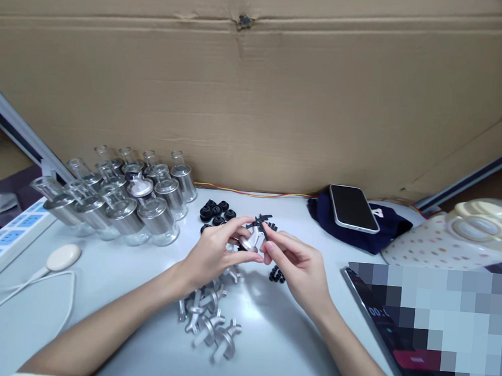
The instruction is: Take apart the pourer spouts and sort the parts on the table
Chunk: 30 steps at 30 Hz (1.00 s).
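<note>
My left hand is closed around a silver metal fitting, thumb below it and fingers above. My right hand pinches a small black plastic piece with several prongs, against the top of the fitting. Whether the two parts are joined I cannot tell. Loose silver fittings of the same look lie in a pile below my left hand. Behind it is a group of round black caps. Tiny black pieces lie beneath my right hand.
Glass bottles with metal sleeves stand at the left; one carries a silver top. Beyond them lie a power strip and white charger puck. At right are a phone on dark cloth, tape rolls and a partly pixelated screen.
</note>
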Each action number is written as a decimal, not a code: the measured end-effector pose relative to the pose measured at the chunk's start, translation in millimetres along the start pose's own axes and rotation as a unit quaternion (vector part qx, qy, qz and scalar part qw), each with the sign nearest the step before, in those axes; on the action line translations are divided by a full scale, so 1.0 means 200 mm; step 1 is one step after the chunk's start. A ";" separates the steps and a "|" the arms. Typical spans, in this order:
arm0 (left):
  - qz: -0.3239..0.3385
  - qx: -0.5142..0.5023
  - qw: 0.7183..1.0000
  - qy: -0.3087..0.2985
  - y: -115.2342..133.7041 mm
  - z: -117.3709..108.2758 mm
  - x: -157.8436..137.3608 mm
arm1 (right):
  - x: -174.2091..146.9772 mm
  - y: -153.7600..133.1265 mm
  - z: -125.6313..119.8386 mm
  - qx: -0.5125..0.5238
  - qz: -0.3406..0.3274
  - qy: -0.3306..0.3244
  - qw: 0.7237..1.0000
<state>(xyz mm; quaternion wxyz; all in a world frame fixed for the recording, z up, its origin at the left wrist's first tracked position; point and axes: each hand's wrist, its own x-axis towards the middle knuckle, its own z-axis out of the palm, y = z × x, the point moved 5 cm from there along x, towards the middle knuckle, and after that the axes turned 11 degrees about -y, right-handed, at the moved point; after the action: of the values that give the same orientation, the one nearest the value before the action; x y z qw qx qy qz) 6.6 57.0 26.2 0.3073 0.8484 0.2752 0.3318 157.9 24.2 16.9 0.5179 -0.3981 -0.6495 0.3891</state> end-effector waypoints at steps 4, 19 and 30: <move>-0.006 -0.001 1.000 0.003 0.00 0.00 0.00 | 0.00 0.00 0.01 0.000 0.003 -0.003 1.000; -0.051 0.005 0.998 -0.025 -0.01 -0.01 0.02 | 0.01 0.01 0.02 -0.019 -0.029 -0.082 0.996; -0.073 -0.031 0.997 -0.009 -0.02 0.01 0.00 | -0.01 0.02 0.02 -0.047 -0.041 0.002 0.998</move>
<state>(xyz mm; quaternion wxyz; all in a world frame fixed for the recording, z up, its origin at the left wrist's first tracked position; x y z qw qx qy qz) 6.6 58.9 23.0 0.3589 0.8190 0.3236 0.3093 154.6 23.7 12.0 0.5153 -0.3957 -0.6821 0.3357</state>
